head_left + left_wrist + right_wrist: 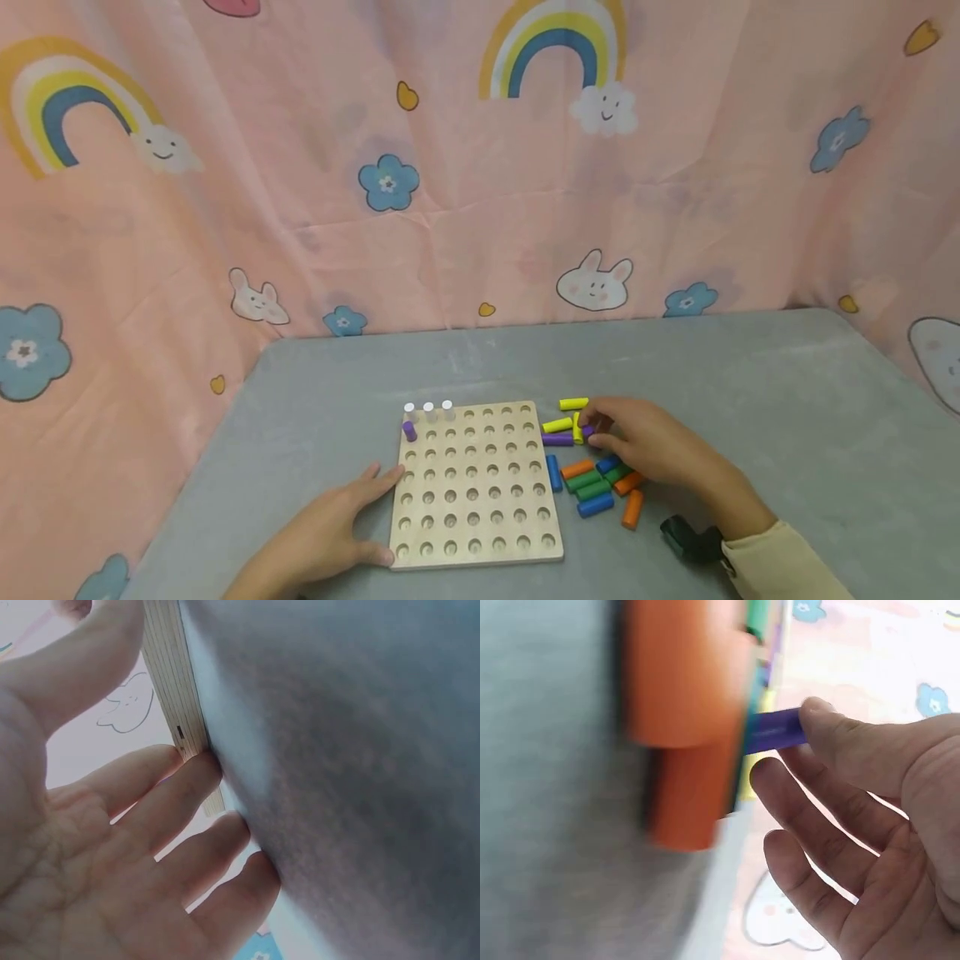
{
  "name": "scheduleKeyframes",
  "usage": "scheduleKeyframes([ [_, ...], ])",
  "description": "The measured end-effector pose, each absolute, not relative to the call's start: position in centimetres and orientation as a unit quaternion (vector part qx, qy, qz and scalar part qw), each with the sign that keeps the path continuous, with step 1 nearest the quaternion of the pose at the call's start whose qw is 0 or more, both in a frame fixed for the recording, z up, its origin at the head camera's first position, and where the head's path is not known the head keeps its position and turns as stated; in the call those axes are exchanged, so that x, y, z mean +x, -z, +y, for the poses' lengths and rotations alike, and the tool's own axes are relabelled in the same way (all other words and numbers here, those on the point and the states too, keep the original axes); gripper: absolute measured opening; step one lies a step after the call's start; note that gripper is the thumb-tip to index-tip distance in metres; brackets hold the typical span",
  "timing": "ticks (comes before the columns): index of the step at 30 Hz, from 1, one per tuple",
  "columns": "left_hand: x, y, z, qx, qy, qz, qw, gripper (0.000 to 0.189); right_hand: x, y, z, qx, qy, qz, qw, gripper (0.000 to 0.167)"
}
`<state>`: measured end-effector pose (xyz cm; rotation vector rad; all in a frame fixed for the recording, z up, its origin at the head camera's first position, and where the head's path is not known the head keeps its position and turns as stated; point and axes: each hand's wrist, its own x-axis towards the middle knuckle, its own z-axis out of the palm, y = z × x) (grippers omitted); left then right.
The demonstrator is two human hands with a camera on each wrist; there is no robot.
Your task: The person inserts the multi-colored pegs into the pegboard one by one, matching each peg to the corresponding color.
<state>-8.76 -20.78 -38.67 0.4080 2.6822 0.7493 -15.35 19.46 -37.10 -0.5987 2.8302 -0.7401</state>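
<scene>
A square wooden peg board [485,505] with rows of round holes lies on the grey table. Three white pegs [429,412] stand in its back row from the left, and a purple peg [408,431] stands in the row before them. My left hand [322,527] lies at the board's left side, thumb near the front corner and fingertips against the wooden edge [171,667]. To the right of the board, my right hand [651,439] pinches another purple peg [776,730] between thumb and index finger, among the loose pegs.
Several yellow pegs [557,425] and a purple peg [558,439] lie by the board's right edge. Nearer me are blue, green and orange pegs [632,509] in a loose heap. A pink patterned curtain [465,250] hangs behind the table.
</scene>
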Motion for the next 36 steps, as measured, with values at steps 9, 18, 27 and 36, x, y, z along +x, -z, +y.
scheduleKeyframes([
  [9, -8.8, 38.9, -20.9, 0.138, -0.259, 0.942, 0.164, 0.100, -16.0, 35.0, 15.9, -0.234, 0.249, 0.938, 0.050, 0.022],
  [18, -8.9, 38.6, -20.9, 0.154, -0.246, 0.942, 0.171, 0.104, -17.1, 34.9, 11.3, -0.261, 0.257, 0.929, 0.044, 0.019],
  [27, -9.0, 38.5, -20.6, 0.131, -0.244, 0.945, 0.177, 0.104, -17.8, 35.0, 7.7, -0.298, 0.267, 0.916, 0.029, 0.019],
  [36, -8.9, 38.5, -20.8, 0.149, -0.252, 0.940, 0.174, 0.102, -18.2, 35.1, 4.6, -0.307, 0.269, 0.912, 0.043, 0.020],
])
